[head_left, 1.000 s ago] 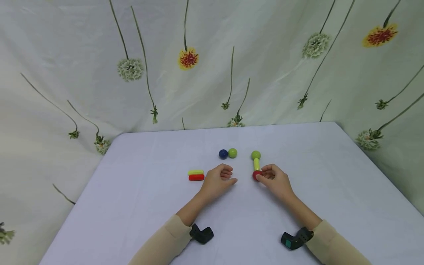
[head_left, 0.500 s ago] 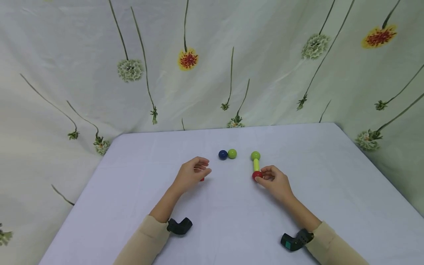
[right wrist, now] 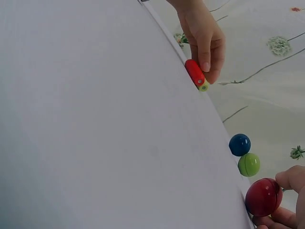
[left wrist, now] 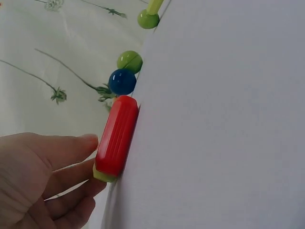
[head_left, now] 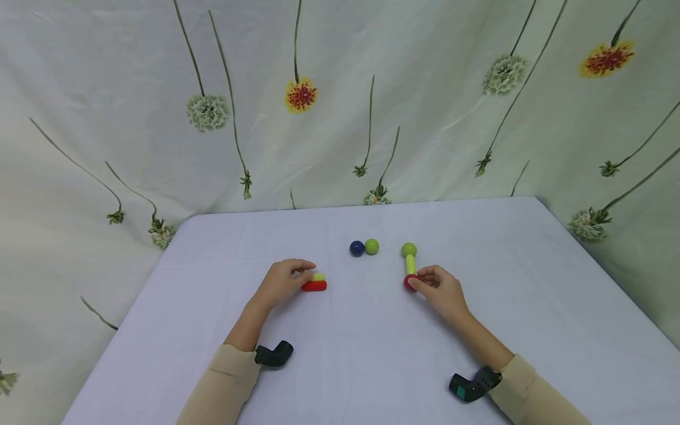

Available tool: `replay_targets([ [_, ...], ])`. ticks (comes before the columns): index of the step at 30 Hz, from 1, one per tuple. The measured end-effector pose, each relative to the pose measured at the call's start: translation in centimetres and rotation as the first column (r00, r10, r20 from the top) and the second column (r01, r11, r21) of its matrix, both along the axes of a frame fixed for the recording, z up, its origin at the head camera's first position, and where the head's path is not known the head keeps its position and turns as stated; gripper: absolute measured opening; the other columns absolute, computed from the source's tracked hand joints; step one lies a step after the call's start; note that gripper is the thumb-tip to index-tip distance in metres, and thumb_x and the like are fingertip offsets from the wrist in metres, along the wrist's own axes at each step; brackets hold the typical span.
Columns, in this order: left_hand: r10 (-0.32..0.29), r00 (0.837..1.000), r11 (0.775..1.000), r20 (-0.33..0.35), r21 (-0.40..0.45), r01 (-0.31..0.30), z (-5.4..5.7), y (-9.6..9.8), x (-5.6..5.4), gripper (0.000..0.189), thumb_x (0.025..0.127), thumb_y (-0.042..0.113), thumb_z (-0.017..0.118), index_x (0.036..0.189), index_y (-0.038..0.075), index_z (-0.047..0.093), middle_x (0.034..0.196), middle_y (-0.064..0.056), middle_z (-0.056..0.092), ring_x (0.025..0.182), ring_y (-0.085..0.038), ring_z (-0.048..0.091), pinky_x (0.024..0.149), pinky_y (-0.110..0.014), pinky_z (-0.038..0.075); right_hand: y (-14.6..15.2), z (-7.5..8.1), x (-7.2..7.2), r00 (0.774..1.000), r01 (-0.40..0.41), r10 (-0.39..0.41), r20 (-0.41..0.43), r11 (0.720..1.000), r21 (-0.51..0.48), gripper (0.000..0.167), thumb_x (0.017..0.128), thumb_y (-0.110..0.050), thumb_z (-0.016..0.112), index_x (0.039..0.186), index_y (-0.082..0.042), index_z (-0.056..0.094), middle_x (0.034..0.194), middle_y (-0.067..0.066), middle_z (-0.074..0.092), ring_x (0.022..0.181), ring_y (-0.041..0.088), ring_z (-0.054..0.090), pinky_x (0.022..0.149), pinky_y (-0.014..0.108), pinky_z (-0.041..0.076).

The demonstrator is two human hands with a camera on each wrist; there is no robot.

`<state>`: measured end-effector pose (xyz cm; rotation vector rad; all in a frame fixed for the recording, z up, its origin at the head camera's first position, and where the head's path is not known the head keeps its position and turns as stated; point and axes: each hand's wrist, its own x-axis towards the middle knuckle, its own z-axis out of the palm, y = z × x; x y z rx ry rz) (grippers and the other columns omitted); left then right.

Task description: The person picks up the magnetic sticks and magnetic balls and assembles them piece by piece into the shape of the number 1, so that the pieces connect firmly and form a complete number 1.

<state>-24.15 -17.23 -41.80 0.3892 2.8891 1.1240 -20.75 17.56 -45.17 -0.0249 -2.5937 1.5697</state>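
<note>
In the head view my right hand (head_left: 443,293) pinches a red ball (right wrist: 263,197) between thumb and fingers. This ball stands at the near end of a yellow-green rod (head_left: 410,264), whose far end meets a green ball (head_left: 409,250). On the left, my left hand (head_left: 283,282) reaches over a second yellow-green rod (head_left: 319,277), thumb and fingers apart around its left part. A red rod (left wrist: 117,136) lies alongside that rod, on the near side. In the left wrist view the red rod hides most of the yellow-green one, so contact is unclear.
A dark blue ball (head_left: 357,248) and another green ball (head_left: 372,247) sit side by side farther back, between the hands. White cloth covers the table (head_left: 361,354). Behind its far edge hangs a flower-patterned curtain (head_left: 329,147).
My left hand has moved left, away from the middle, and come down at the pair of rods. The right hand stays at the red ball, almost unmoved.
</note>
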Motion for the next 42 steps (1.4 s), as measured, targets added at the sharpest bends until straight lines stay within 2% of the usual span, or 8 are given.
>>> replay_targets([
  [7, 0.014, 1.000, 0.999, 0.002, -0.036, -0.014, -0.2, -0.2, -0.1, 0.018, 0.092, 0.013, 0.067, 0.107, 0.008, 0.075, 0.111, -0.009, 0.069, 0.107, -0.028, 0.059, 0.092, -0.045, 0.048, 0.0, 0.2, 0.1, 1.000, 0.005, -0.005, 0.020, 1.000, -0.008, 0.034, 0.088, -0.028, 0.075, 0.106, -0.002, 0.063, 0.095, 0.008, 0.065, 0.087, 0.020, 0.056, 0.067, 0.023, 0.046],
  [14, -0.001, 1.000, 0.998, -0.007, -0.057, 0.000, -0.1, -0.3, -0.3, 0.017, 0.092, 0.011, 0.067, 0.107, 0.008, 0.075, 0.109, -0.008, 0.069, 0.102, -0.026, 0.059, 0.090, -0.044, 0.049, 0.0, 0.3, 0.1, 0.999, 0.004, -0.004, 0.032, 1.000, -0.019, 0.036, 0.087, -0.029, 0.075, 0.106, -0.001, 0.063, 0.096, 0.008, 0.065, 0.087, 0.020, 0.057, 0.067, 0.023, 0.047],
  [23, -0.014, 1.000, 0.992, 0.012, -0.128, 0.016, 0.3, -0.2, -0.3, 0.020, 0.093, 0.012, 0.066, 0.111, 0.007, 0.074, 0.114, -0.010, 0.069, 0.111, -0.030, 0.060, 0.095, -0.047, 0.047, 0.1, 0.3, 0.0, 0.999, 0.007, -0.006, 0.039, 1.000, -0.024, 0.035, 0.087, -0.029, 0.075, 0.106, -0.001, 0.063, 0.095, 0.008, 0.066, 0.087, 0.019, 0.058, 0.068, 0.023, 0.047],
  [29, -0.048, 0.999, 0.977, -0.025, -0.210, 0.042, 0.7, -0.1, -0.1, 0.021, 0.092, 0.010, 0.066, 0.111, 0.006, 0.074, 0.112, -0.012, 0.070, 0.111, -0.032, 0.061, 0.094, -0.047, 0.047, 0.1, 0.2, -0.1, 0.999, 0.010, -0.009, 0.036, 1.000, -0.026, 0.034, 0.087, -0.029, 0.075, 0.105, -0.002, 0.063, 0.095, 0.008, 0.067, 0.087, 0.019, 0.058, 0.068, 0.023, 0.047],
  [36, -0.037, 0.998, 0.965, -0.058, -0.263, 0.020, 0.8, 0.0, 0.1, 0.026, 0.089, 0.011, 0.071, 0.113, 0.004, 0.072, 0.104, -0.010, 0.071, 0.097, -0.027, 0.064, 0.086, -0.044, 0.051, 0.1, 0.1, -0.2, 0.999, 0.004, -0.003, 0.034, 1.000, -0.026, 0.034, 0.087, -0.029, 0.075, 0.105, -0.002, 0.063, 0.095, 0.007, 0.067, 0.087, 0.019, 0.058, 0.068, 0.024, 0.047],
  [42, -0.026, 0.995, 0.955, -0.092, -0.298, -0.003, 0.5, 0.1, 0.1, 0.029, 0.087, 0.009, 0.072, 0.114, -0.001, 0.070, 0.100, -0.012, 0.068, 0.087, -0.024, 0.061, 0.079, -0.041, 0.051, 0.2, 0.0, -0.1, 1.000, 0.008, -0.007, 0.030, 1.000, -0.014, 0.033, 0.088, -0.029, 0.074, 0.105, -0.002, 0.063, 0.095, 0.007, 0.067, 0.086, 0.019, 0.058, 0.068, 0.025, 0.047],
])
